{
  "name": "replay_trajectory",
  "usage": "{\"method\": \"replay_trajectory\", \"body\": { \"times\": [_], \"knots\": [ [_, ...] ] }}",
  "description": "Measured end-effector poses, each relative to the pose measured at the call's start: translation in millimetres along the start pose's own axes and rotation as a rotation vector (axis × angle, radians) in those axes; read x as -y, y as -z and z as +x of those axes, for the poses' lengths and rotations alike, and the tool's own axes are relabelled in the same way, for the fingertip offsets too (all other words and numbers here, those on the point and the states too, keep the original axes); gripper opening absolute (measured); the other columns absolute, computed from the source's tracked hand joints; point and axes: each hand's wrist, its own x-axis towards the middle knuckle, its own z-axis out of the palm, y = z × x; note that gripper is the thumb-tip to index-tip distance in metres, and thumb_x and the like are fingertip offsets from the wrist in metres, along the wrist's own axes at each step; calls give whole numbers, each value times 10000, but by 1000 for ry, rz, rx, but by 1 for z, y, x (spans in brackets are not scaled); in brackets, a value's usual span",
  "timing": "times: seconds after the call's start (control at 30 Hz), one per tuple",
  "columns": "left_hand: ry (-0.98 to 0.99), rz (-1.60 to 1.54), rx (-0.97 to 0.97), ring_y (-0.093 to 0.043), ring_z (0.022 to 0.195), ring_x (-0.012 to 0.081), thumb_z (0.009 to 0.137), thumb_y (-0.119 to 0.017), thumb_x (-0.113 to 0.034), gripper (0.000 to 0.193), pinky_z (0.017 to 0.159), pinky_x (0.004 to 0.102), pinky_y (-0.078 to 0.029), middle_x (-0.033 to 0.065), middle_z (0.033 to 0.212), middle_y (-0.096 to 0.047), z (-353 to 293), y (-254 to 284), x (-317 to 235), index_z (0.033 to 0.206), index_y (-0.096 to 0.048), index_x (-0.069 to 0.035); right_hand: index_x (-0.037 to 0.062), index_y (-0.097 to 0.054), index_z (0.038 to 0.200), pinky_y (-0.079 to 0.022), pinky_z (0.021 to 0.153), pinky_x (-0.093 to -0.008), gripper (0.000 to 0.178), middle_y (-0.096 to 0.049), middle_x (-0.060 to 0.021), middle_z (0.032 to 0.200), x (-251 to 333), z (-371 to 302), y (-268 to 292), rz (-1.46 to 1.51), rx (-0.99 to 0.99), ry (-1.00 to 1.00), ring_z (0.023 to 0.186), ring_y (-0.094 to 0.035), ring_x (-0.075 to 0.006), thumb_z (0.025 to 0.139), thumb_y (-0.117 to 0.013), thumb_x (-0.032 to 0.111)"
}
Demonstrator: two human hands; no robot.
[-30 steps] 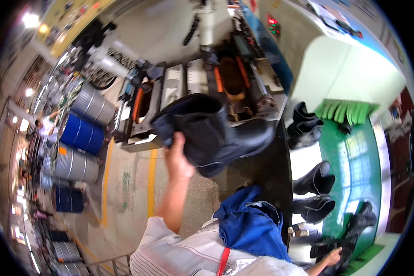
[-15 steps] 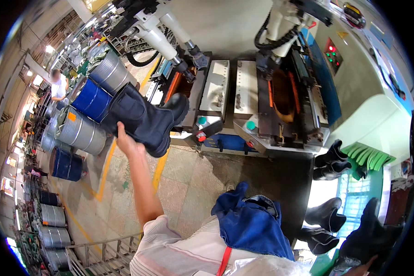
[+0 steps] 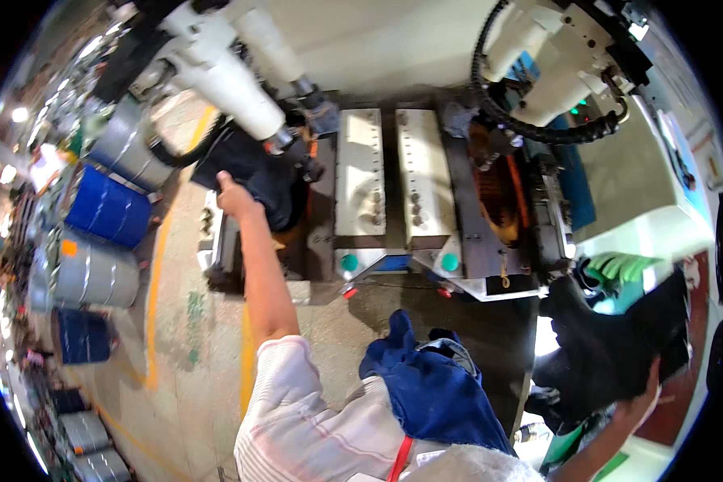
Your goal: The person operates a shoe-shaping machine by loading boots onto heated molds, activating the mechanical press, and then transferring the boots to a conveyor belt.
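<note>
Left of centre in the frame, the left forearm (image 3: 267,277) extends nearly straight upward, left hand (image 3: 237,195) clamped on one black boot (image 3: 259,170) at the left station. At lower right, the right hand (image 3: 641,398) grips a second boot (image 3: 606,349), fingers partly hidden. Counted at centre: two pale perforated plates (image 3: 361,165), two green buttons (image 3: 349,263), two red buttons (image 3: 349,293).

Boot (image 3: 261,173), upper left: black, matt. Drum (image 3: 108,207), far left: glossy metal. Blue cloth (image 3: 446,402), lower centre: creased, matt.
</note>
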Motion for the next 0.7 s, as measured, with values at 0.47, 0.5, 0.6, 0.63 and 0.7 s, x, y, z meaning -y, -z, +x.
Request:
{"method": "replay_trajectory", "body": {
  "times": [0.47,0.5,0.6,0.63,0.7],
  "knots": [
    [-74,222,737,-656,1209,225,984,-789,-149,575,1055,379,-507,114,1393,-673,-46,71,32,1487,-554,-1,-21,-753,1159,-530,816,-348,382,-766,-85,1031,-101,242,-290,69,-39,-201,883,-688,-201,947,-829,288],
    [-100,269,832,-654,1211,216,951,-816,-92,622,1070,383,-498,103,1380,-680,-45,76,33,1502,-538,-19,-27,-764,1125,-525,795,-351,377,-769,-72,991,-130,265,-300,-28,-54,-224,850,-679,-191,952,-827,301],
    [-247,285,898,-657,1162,216,866,-832,49,765,1025,355,-534,128,1382,-639,-34,80,52,1521,-447,-31,-62,-755,1107,-528,781,-369,436,-779,-82,957,-192,282,-350,-177,43,-61,819,-667,-188,964,-810,347],
    [-310,307,867,-658,1167,221,861,-830,53,768,1005,346,-548,139,1400,-624,-32,76,60,1518,-438,-26,-71,-745,1122,-535,793,-375,456,-781,-101,958,-212,286,-354,-227,106,-3,832,-678,-196,966,-803,354],
    [-381,521,703,-702,1110,228,834,-856,15,807,964,355,-574,177,1293,-686,-37,92,50,1518,-430,-13,9,-716,1219,-554,866,-400,441,-796,-164,1058,-167,242,-392,-650,233,-79,972,-758,-305,905,-835,296]
  ]
}}
